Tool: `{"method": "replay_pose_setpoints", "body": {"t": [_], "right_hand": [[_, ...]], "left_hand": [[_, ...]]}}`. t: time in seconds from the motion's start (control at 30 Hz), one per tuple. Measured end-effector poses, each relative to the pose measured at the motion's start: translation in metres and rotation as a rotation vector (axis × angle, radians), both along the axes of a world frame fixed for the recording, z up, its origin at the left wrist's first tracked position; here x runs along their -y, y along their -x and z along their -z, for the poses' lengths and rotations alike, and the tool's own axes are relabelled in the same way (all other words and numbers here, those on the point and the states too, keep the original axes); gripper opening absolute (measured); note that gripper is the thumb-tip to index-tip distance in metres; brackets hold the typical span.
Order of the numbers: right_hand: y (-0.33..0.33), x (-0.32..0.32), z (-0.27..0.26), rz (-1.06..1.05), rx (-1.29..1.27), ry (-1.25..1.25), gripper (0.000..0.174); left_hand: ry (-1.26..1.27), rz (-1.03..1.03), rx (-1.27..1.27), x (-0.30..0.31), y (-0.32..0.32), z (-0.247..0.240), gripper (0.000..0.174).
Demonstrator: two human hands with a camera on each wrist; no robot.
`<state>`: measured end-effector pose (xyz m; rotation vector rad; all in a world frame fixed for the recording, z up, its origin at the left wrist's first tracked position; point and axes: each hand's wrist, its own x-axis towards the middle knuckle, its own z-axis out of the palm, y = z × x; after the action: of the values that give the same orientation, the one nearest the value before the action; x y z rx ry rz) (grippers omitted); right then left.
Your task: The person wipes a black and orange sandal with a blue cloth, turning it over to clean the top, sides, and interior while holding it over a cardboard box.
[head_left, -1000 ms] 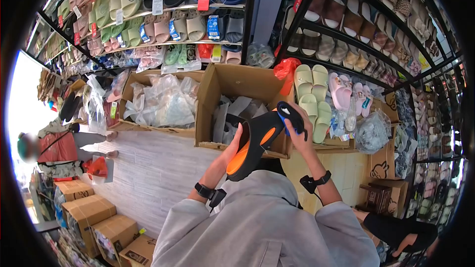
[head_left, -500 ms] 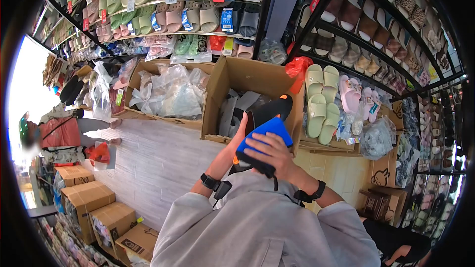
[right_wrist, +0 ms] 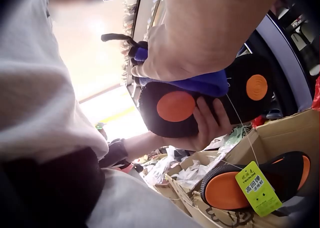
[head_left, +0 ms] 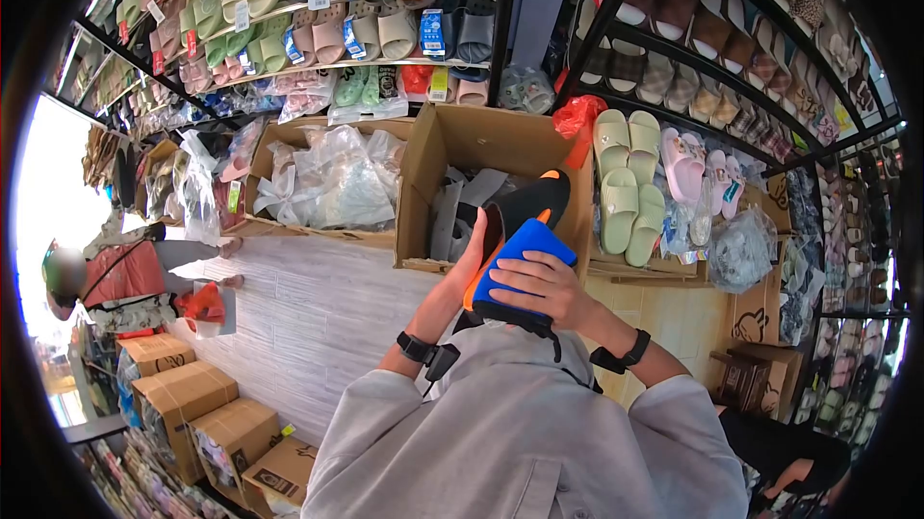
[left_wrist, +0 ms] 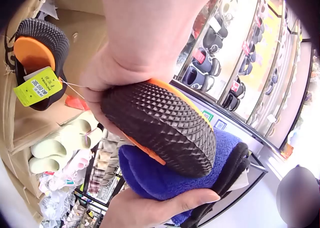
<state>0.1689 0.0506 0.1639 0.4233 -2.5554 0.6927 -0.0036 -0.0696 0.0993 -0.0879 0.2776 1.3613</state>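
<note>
In my left hand (head_left: 460, 264) I hold a black-and-orange slipper (left_wrist: 162, 123); its textured black heel shows in the left wrist view. My right hand (head_left: 551, 294) grips a blue plush cloth (head_left: 529, 238) with a black edge and loop, fingers spread over its back. The cloth lies against the slipper's sole, covering its middle; orange ovals show at both ends in the right wrist view. A matching slipper (right_wrist: 225, 191) is at the open box, joined by a thin string carrying a yellow-green tag (right_wrist: 258, 189).
In front of me stands an open cardboard box (head_left: 419, 182), beside another with plastic-wrapped goods (head_left: 337, 177). Light green slides (head_left: 630, 202) and pink clogs (head_left: 681, 165) lie to the right. Shelves of slippers (head_left: 385, 33) rise behind. A person (head_left: 125, 274) is at far left.
My right hand has brought the blue cloth from beside the slipper's far end over onto it, then slightly right. The slipper has turned, its toe now pointing away over the box.
</note>
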Motion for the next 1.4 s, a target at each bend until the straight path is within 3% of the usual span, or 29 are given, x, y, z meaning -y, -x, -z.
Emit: {"method": "replay_pose_setpoints", "body": {"t": [0.2,0.3,0.5,0.63,0.9,1.0,1.13,1.27,1.4], "right_hand": [[0.002,-0.012,-0.001,0.148,-0.038,0.033,0.054],[0.004,-0.024,-0.003,0.283,-0.022,0.023,0.052],[0.017,-0.053,0.01,0.62,-0.031,0.056,0.053],[0.017,-0.046,0.004,0.618,-0.002,0.082,0.054],[0.018,0.006,-0.022,0.261,0.057,0.097,0.055],[0.012,0.004,-0.013,0.187,0.063,0.016,0.054],[0.009,-0.016,-0.017,0.276,0.037,0.082,0.053],[0.007,-0.042,0.0,0.491,0.016,0.078,0.054],[0.006,-0.045,0.008,0.548,-0.007,0.116,0.054]], "left_hand": [[0.078,-0.049,-0.16,0.001,0.003,0.006,0.1],[0.194,-0.082,-0.256,0.001,-0.001,-0.007,0.098],[0.213,-0.084,-0.253,-0.004,-0.004,0.02,0.098],[0.238,-0.092,-0.319,-0.004,-0.005,0.009,0.098],[0.112,-0.043,-0.091,-0.009,0.003,0.024,0.097],[0.131,-0.051,-0.179,-0.009,0.007,0.028,0.091],[0.098,-0.007,-0.266,-0.001,0.009,0.001,0.09],[0.134,-0.104,-0.261,-0.005,0.004,0.014,0.09],[0.168,-0.142,-0.318,-0.007,0.004,0.011,0.092]]}}
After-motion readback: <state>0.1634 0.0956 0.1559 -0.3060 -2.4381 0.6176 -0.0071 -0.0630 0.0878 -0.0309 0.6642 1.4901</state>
